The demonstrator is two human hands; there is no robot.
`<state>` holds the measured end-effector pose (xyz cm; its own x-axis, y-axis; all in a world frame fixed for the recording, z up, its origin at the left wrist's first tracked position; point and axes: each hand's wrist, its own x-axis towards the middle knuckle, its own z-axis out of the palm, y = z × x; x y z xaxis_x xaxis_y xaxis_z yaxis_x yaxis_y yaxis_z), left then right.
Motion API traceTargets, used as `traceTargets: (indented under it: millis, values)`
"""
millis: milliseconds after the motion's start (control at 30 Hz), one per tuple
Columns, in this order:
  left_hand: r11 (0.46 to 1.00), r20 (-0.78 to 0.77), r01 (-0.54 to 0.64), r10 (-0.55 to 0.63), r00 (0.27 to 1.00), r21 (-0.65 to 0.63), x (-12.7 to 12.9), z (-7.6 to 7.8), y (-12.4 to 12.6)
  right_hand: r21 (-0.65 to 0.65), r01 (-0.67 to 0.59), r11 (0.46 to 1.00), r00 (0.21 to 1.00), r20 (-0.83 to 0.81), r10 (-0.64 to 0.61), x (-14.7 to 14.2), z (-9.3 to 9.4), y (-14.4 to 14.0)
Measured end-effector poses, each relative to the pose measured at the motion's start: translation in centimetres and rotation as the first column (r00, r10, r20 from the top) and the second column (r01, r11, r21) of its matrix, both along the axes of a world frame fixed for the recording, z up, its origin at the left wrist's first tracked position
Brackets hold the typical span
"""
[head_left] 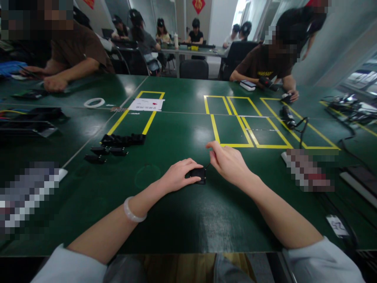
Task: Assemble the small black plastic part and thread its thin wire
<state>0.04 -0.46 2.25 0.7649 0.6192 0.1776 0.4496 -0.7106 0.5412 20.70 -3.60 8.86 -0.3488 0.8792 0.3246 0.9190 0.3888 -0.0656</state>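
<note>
My left hand [178,175] presses down on a small black block [198,174] lying on the green table [182,220], fingers curled over its left side. My right hand [228,161] hovers just to the right of the block, fingertips pinched on a thin dark pin-like tool whose tip touches the block's upper right corner. A pale bangle sits on my left wrist.
A row of similar black blocks [123,139] and three loose ones [106,153] lie to the left. Yellow tape boxes [235,125] mark the table ahead. A tape ring [94,103], a paper sheet [146,104], cables and devices [288,118] lie farther off. Other people sit around.
</note>
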Motion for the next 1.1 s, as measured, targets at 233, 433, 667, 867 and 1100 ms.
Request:
traceTargets:
  millis: [233, 433, 667, 867, 1100]
  values:
    - [1.0, 0.0, 0.001, -0.001, 1.0, 0.004, 0.07, -0.02, 0.0, -0.04, 0.032, 0.999, 0.996, 0.089, -0.028, -0.01, 0.28, -0.05]
    - [1.0, -0.005, -0.005, 0.005, 1.0, 0.0, 0.08, 0.0, -0.01, -0.032, 0.027, 0.999, 0.997, 0.072, -0.025, 0.0, 0.16, 0.08]
    - [1.0, 0.004, -0.007, 0.007, 1.0, 0.006, -0.01, -0.02, -0.04, -0.037, 0.037, 0.999, 0.994, 0.106, -0.033, 0.03, 0.31, 0.03]
    - [1.0, 0.01, 0.0, 0.0, 1.0, 0.007, 0.02, -0.05, 0.0, -0.043, -0.007, 0.999, 0.999, 0.041, 0.009, 0.07, 0.34, -0.03]
    - [1.0, -0.011, -0.007, 0.007, 1.0, 0.005, 0.04, 0.09, -0.03, -0.027, 0.03, 0.999, 0.995, 0.098, -0.027, 0.07, 0.11, 0.18]
